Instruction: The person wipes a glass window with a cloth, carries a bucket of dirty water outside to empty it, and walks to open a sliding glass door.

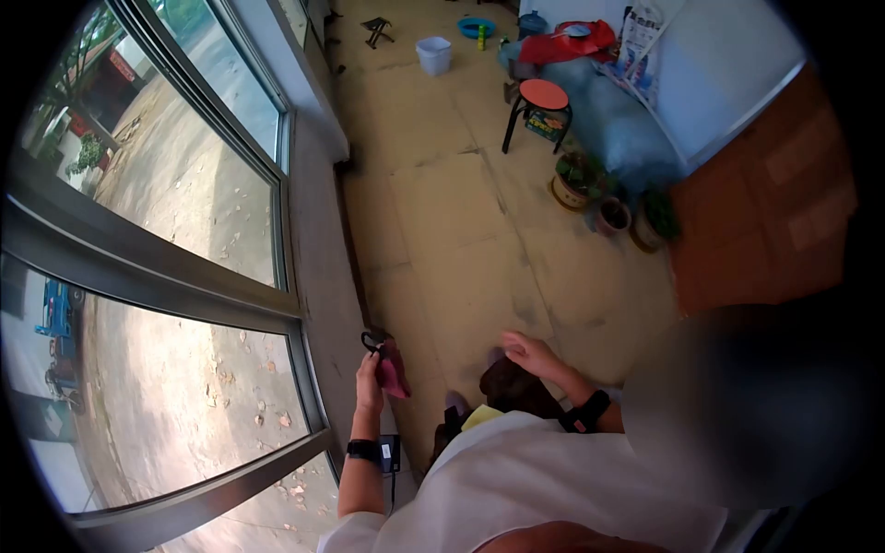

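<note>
My left hand (369, 380) is closed on a pink cloth-like item (394, 372) beside the window ledge. A black loop (371, 342) sticks up at the top of that hand. My right hand (527, 352) is held out over the floor, above my dark trouser leg, with its fingers partly curled; whether anything is between them is too small to tell. Black bands are on both wrists, and a small black device (391, 453) with a cable is next to my left wrist.
A sliding window (166, 304) with a metal frame runs along the left. On the tiled floor (452, 203) ahead stand a red-topped stool (544, 94), potted plants (571, 189), a white bucket (433, 57) and a blue basin (476, 26). Brown boards (765, 203) are at right.
</note>
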Motion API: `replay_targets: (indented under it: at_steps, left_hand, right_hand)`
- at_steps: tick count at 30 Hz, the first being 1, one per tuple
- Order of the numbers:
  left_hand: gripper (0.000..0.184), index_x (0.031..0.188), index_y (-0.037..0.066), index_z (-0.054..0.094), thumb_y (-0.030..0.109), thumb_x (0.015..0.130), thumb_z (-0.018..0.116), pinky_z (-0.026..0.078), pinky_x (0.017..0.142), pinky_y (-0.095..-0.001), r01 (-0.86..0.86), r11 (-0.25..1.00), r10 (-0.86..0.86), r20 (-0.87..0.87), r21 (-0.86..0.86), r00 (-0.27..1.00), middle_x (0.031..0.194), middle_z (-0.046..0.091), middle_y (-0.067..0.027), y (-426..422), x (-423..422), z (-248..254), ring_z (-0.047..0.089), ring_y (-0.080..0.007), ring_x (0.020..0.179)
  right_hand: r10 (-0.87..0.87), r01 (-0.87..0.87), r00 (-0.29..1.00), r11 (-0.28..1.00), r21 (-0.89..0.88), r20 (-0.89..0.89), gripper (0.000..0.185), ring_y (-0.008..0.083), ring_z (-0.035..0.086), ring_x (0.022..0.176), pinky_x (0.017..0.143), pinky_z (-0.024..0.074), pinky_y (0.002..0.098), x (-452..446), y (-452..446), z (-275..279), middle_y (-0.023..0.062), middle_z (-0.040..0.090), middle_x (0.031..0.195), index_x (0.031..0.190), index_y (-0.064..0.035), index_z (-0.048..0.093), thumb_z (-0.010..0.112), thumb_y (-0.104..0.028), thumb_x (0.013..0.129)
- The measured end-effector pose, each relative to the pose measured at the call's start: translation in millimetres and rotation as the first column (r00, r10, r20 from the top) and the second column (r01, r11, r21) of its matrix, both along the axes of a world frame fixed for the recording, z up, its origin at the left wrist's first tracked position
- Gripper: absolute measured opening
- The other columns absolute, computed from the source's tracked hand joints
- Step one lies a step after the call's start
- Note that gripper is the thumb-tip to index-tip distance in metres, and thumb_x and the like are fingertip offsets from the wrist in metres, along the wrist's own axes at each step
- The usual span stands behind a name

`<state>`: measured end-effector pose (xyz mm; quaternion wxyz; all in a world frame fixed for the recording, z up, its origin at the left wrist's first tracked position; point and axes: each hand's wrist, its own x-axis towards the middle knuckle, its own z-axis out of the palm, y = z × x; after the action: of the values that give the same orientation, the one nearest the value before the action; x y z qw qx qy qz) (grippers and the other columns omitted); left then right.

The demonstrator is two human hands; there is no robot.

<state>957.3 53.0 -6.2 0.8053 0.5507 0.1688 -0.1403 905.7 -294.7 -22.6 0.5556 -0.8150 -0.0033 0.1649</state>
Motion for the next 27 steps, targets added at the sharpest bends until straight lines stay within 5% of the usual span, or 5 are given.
replay_targets:
  at_steps: [5,8,15,18,27]
  left_hand:
    - [0.035,0.111,-0.002,0.053,0.021,0.086,0.049,0.034,0.088,-0.0235,0.446,0.880,-0.463,0.085,0.160,0.882,0.107,0.056,-0.0063,-124.8,158.7,9.0,0.049,-0.0141,0.099]
    - [0.039,0.117,-0.001,0.051,0.023,0.087,0.045,0.029,0.095,-0.0254,0.539,0.805,-0.570,0.070,0.247,0.819,0.119,0.050,-0.0092,-188.0,232.9,18.3,0.045,-0.0168,0.110]
    - [0.051,0.130,0.009,0.035,0.027,0.083,0.039,0.023,0.103,-0.0416,0.249,0.639,-0.226,0.132,-0.728,0.965,0.136,0.031,-0.0122,-263.1,419.5,83.0,0.033,-0.0286,0.123]
    - [0.048,0.130,0.009,0.035,0.025,0.085,0.033,0.025,0.102,-0.0436,0.125,0.576,-0.135,0.057,-0.808,0.989,0.135,0.034,-0.0120,-257.6,495.8,76.3,0.033,-0.0289,0.123]
    - [0.055,0.132,0.010,0.031,0.024,0.079,0.033,0.031,0.097,-0.0485,0.158,0.536,-0.175,0.074,-0.829,0.982,0.135,0.034,-0.0105,-274.3,740.7,44.6,0.036,-0.0283,0.122]
  right_hand:
    - [-0.165,0.176,0.982,0.977,0.116,-0.096,0.051,0.0195,0.054,0.103,0.086,0.0427,0.0300,114.6,-25.2,6.0,0.0122,0.054,0.113,0.127,-0.0054,0.033,0.057,-0.013,0.083]
    - [-0.219,0.190,0.955,0.969,0.155,0.198,0.058,0.0200,0.053,0.104,0.082,0.0445,0.0304,199.7,-43.9,5.3,0.0128,0.052,0.115,0.128,-0.0059,0.031,0.062,-0.016,0.080]
    - [-0.242,0.223,0.970,0.931,0.290,0.029,0.032,0.0117,0.057,0.086,0.075,0.0472,0.0283,428.1,-101.7,32.1,0.0055,0.060,0.093,0.105,-0.0017,0.054,0.062,-0.020,0.080]
    - [-0.226,0.360,0.926,0.770,0.527,-0.302,0.032,0.0125,0.057,0.081,0.075,0.0465,0.0279,510.5,-122.2,71.3,0.0038,0.059,0.094,0.107,-0.0037,0.054,0.057,-0.025,0.084]
    - [-0.269,0.497,0.863,0.608,0.619,-0.428,0.033,0.0177,0.058,0.088,0.079,0.0480,0.0314,740.1,-165.1,54.4,0.0071,0.057,0.102,0.115,-0.0023,0.046,0.049,-0.020,0.088]
